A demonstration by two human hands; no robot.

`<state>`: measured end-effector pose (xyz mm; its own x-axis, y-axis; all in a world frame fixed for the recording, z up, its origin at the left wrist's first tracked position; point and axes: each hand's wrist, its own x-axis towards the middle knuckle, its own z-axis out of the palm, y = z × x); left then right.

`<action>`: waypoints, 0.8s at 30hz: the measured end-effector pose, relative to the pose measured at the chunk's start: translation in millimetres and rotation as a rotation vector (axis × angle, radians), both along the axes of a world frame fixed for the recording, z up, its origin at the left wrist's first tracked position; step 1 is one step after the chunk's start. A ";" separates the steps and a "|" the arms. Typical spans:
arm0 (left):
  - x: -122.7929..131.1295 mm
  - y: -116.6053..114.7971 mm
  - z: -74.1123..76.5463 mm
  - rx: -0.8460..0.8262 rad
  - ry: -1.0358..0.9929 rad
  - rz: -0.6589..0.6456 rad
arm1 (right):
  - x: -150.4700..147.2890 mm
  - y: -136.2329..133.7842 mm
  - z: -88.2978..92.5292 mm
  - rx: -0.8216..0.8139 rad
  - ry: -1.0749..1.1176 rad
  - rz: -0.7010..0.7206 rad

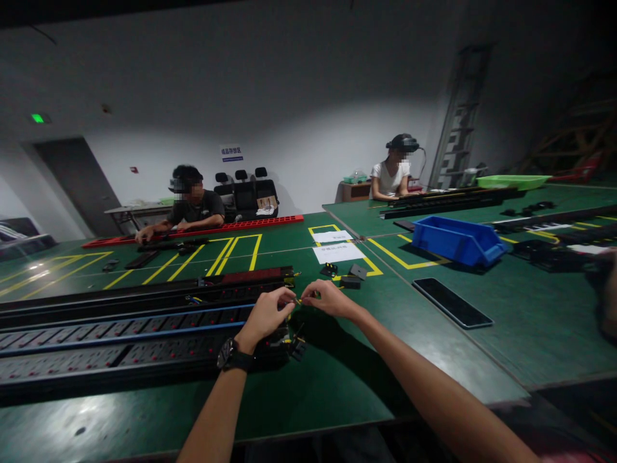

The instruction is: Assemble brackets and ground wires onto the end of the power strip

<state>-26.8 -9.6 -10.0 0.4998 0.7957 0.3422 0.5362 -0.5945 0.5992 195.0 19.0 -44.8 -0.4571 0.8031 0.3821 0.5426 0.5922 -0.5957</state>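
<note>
In the head view, my left hand and right hand meet over the green table, thumbs and fingertips drawn into a pinch on a thin yellowish wire; it is so small and blurred here that I can't be sure whether it is one wire or two ends brought together. That wire sits right between my fingertips, just beyond the right-hand ends of several long dark strips, which lie side by side and run off to my left, dotted with red and edged in places with blue. A black watch is strapped on my left wrist, above the nearest strips. Near the end of those strips, just below my left hand, hangs a small dark connector. Beyond my right hand lie a few small black blocks and a white sheet of paper. Over to the right are a dark flat phone-like slab and, farther back, a blue bin. Across the table one person in a dark shirt leans in behind a long red rail, and another in a white top sits farther right, near a green tray.
</note>
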 end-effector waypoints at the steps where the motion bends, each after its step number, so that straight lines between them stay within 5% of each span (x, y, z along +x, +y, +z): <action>1: 0.5 -0.5 -0.1 0.002 0.013 -0.008 | 1.3 1.2 -0.2 0.039 -0.033 -0.021; 8: -0.3 1.5 -1.3 0.126 0.054 0.076 | 12.3 -0.6 2.9 0.287 -0.314 -0.255; 13: -2.2 4.7 -1.4 0.178 -0.040 0.135 | 41.5 9.8 -8.8 0.220 -0.461 -0.616; 17: -3.1 4.6 -2.2 0.177 -0.033 0.161 | 51.7 11.6 -5.9 0.217 -0.444 -0.766; 20: -3.5 4.6 -2.9 0.188 -0.024 0.191 | 38.7 4.0 7.3 0.231 -0.218 -0.591; 24: -4.2 6.1 -3.2 0.211 -0.015 0.238 | 10.3 -10.7 19.3 -0.172 0.022 0.160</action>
<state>-31.1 -3.5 -13.2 0.3015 0.8004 0.5181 0.6676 -0.5652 0.4846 205.4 8.3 -25.5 -0.5768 0.7754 0.2571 0.4357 0.5582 -0.7060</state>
